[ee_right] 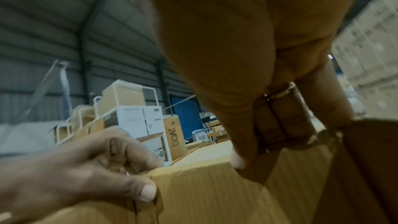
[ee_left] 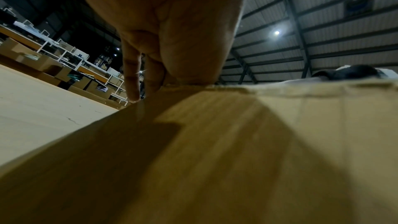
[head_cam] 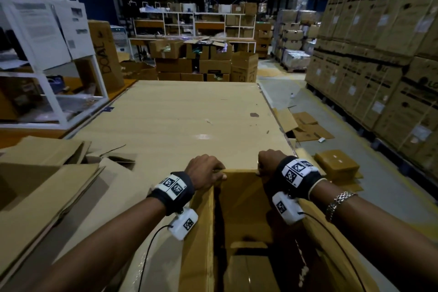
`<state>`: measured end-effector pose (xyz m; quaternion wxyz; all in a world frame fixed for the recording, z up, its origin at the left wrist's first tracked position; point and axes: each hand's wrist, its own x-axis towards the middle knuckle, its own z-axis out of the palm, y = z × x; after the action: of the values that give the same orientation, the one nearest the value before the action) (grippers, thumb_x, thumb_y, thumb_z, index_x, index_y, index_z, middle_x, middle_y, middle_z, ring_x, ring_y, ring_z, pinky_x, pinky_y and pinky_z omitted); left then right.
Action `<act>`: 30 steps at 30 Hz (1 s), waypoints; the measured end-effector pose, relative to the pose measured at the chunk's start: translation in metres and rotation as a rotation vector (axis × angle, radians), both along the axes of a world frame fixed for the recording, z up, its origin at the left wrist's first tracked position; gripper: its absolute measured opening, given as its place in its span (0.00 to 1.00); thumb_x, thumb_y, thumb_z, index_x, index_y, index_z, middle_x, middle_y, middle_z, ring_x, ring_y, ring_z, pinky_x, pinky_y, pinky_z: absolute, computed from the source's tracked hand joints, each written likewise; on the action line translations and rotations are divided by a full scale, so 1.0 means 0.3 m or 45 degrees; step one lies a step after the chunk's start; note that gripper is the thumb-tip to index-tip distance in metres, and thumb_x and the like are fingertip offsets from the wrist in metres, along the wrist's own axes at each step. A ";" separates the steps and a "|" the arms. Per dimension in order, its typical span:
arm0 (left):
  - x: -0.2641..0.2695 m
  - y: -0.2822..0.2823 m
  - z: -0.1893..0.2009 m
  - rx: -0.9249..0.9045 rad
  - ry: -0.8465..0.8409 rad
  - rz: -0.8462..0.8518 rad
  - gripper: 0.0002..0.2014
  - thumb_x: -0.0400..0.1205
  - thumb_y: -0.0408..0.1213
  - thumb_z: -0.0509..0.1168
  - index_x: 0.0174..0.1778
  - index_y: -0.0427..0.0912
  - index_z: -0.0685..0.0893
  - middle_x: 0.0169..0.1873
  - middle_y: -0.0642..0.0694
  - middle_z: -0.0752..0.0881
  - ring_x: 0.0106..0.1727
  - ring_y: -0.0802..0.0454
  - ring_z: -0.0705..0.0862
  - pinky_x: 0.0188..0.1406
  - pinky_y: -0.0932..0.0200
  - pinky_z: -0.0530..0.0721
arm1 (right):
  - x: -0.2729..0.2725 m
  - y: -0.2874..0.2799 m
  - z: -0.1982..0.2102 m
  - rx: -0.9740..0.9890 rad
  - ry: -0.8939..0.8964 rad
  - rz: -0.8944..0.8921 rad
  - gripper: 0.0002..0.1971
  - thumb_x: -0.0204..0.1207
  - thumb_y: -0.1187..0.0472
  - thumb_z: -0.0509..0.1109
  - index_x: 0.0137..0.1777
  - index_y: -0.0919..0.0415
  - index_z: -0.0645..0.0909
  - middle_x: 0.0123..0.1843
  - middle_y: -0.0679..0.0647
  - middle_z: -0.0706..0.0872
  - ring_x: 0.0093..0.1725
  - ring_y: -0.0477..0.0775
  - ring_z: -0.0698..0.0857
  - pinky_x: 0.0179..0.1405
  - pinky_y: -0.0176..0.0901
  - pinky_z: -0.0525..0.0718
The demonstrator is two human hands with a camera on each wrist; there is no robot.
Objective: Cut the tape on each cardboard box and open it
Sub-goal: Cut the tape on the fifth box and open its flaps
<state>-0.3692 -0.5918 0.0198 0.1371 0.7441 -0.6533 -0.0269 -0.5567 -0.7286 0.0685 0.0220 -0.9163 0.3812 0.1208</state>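
Overhead, a corrugated metal roof (ee_left: 323, 23) spanned the warehouse; stacked brown cartons (head_cam: 379, 54) formed a wall at right, white shelving (head_cam: 47, 54) stood at left. Worktop: a broad flat cardboard sheet (head_cam: 177, 121), matte tan, finely ribbed, scuffed in spots. Flattened cardboard pieces (head_cam: 42, 173) lay piled at its left edge.

The open cardboard box (head_cam: 203, 232) stood at the near end of the sheet, top flaps up, dark interior visible, walls of ribbed kraft board. Its far flap (head_cam: 241, 182) stood roughly upright between the two hands.

Left hand (head_cam: 205, 170) gripped the flap's left top corner: fingers curled over the far side, thumb (ee_right: 142, 192) pressed on the near face, edge pinched between them. Right hand (head_cam: 269, 161) held the flap's right top corner, thumb (ee_right: 237, 156) on the near face, fingers wrapped behind; a ring (ee_right: 277, 94) showed on one finger. Both grips were closed on the flap edge, which ran straight from one hand to the other.

A metal link bracelet (head_cam: 337, 202) sat on the right forearm.
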 end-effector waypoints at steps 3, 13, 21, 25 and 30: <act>-0.005 0.005 0.000 -0.028 -0.031 0.033 0.17 0.82 0.57 0.69 0.56 0.50 0.92 0.47 0.51 0.93 0.46 0.50 0.89 0.46 0.52 0.88 | 0.003 0.029 0.003 -0.047 0.014 -0.003 0.16 0.83 0.54 0.72 0.60 0.68 0.81 0.56 0.64 0.88 0.55 0.63 0.88 0.49 0.49 0.83; -0.022 0.132 0.046 0.014 0.160 0.152 0.33 0.82 0.64 0.64 0.80 0.49 0.74 0.73 0.45 0.82 0.71 0.45 0.81 0.68 0.48 0.80 | -0.220 0.089 0.142 0.235 -0.329 0.012 0.13 0.83 0.52 0.72 0.60 0.57 0.90 0.54 0.51 0.92 0.50 0.48 0.88 0.51 0.43 0.84; -0.192 0.546 0.057 -0.097 0.420 0.287 0.42 0.80 0.70 0.60 0.88 0.57 0.55 0.84 0.50 0.68 0.80 0.47 0.73 0.75 0.48 0.73 | -0.665 0.387 0.191 0.312 -0.660 -0.103 0.27 0.76 0.39 0.72 0.75 0.40 0.78 0.72 0.40 0.79 0.70 0.43 0.81 0.70 0.48 0.83; -0.284 0.681 -0.039 0.056 0.565 0.423 0.45 0.77 0.78 0.51 0.88 0.61 0.50 0.86 0.52 0.63 0.82 0.48 0.69 0.79 0.44 0.68 | -0.789 0.466 0.039 0.371 -0.704 -0.200 0.36 0.71 0.28 0.68 0.80 0.34 0.69 0.79 0.43 0.75 0.74 0.44 0.77 0.71 0.51 0.82; -0.370 0.756 -0.104 0.099 0.749 0.557 0.43 0.78 0.79 0.43 0.88 0.64 0.48 0.86 0.55 0.62 0.83 0.48 0.69 0.81 0.43 0.66 | -0.843 0.534 -0.147 0.488 -1.020 -0.384 0.39 0.67 0.26 0.70 0.79 0.33 0.71 0.78 0.46 0.75 0.71 0.48 0.79 0.62 0.43 0.83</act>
<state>-0.4802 -0.3649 -0.0114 0.2933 0.8313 -0.4099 -0.2344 -0.8096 -0.5685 0.0244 0.3534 -0.8045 0.4426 -0.1787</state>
